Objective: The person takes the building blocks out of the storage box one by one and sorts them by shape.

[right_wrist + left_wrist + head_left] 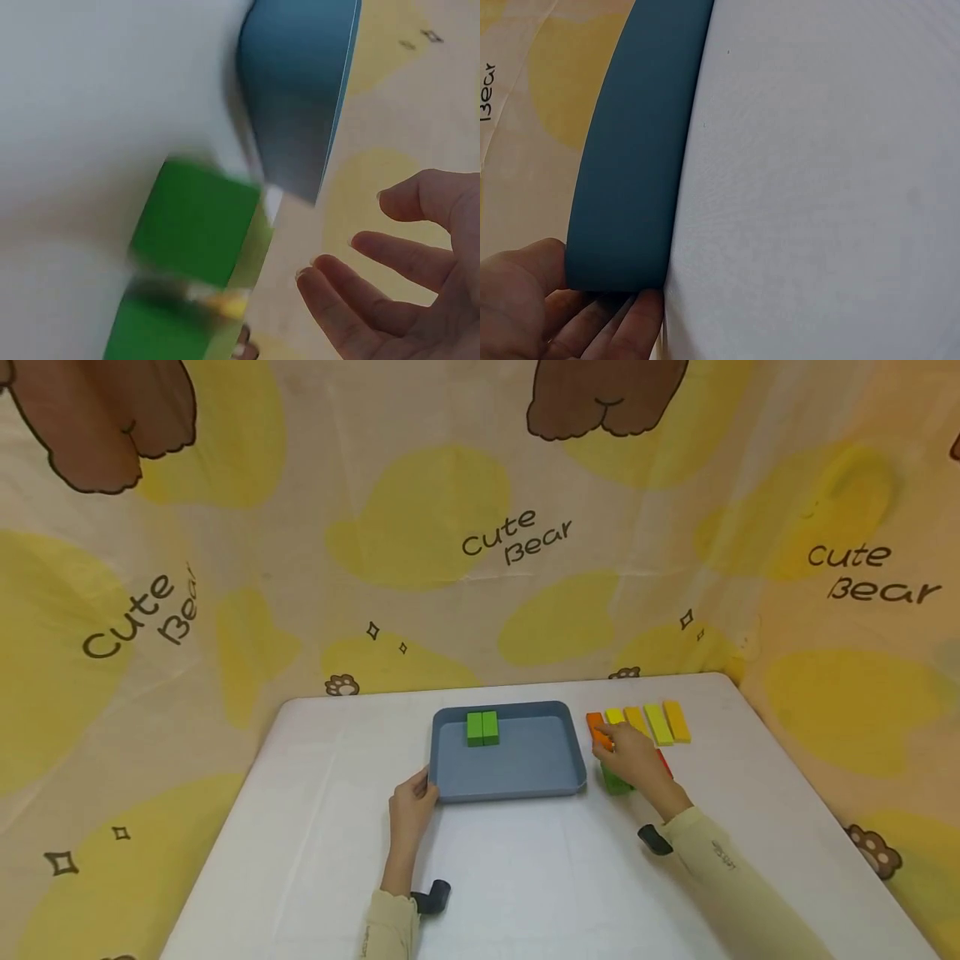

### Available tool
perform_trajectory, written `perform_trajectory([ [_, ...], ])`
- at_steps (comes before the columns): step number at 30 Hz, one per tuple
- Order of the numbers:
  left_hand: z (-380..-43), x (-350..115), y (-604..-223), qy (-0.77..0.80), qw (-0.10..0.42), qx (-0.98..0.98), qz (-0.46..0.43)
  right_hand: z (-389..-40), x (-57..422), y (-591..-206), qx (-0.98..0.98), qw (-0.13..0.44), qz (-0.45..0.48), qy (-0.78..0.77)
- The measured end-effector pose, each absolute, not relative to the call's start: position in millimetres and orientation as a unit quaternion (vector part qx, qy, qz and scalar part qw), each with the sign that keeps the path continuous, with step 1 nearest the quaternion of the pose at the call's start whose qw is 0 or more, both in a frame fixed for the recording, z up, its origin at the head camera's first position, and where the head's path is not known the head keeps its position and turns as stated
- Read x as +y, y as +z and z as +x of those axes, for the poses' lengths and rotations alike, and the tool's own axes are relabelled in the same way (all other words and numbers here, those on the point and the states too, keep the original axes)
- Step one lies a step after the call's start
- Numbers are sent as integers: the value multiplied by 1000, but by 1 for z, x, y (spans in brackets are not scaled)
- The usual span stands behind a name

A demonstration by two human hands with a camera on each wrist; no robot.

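Note:
My left hand (411,812) grips the blue-grey tray (525,764) at its near left corner. The left wrist view has the thumb against one side of the tray wall (634,165) and the fingers curled at its end. Two green blocks (482,729) stand side by side inside the tray, toward the back left. My right hand (630,756) is over the blocks right of the tray, its fingers near an orange block (595,721). In the right wrist view its fingers are spread with nothing between them, beside green blocks (195,225) that look blurred.
Behind the right hand, several yellow and orange-yellow blocks (659,724) lie in a row. A red block (664,763) and a green block (617,782) are partly hidden under that hand. The white table (517,877) meets a patterned cloth (420,643) at the back and sides.

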State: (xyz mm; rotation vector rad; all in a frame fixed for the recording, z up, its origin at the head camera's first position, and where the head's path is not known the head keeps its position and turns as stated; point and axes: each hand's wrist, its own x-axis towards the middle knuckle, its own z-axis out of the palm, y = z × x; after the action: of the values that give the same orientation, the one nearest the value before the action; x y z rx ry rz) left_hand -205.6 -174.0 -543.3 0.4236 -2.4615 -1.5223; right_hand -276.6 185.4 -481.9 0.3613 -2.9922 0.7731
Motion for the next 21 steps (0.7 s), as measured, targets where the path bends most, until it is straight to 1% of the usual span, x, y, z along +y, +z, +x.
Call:
perform_trajectory([
  [4,-206,-173,-542,-516,115,-837,140,-282,156,-478,-957,31,152,246],
  [8,-207,-174,-542,-515,121,-837,137,-291,126,-474,-955,28,177,237],
  [17,-205,-173,-542,-514,115,-839,135,-320,69,-476,-958,-25,186,216],
  [21,-203,-172,-543,-508,128,-842,130,-328,50,-479,-959,-49,181,215],
])
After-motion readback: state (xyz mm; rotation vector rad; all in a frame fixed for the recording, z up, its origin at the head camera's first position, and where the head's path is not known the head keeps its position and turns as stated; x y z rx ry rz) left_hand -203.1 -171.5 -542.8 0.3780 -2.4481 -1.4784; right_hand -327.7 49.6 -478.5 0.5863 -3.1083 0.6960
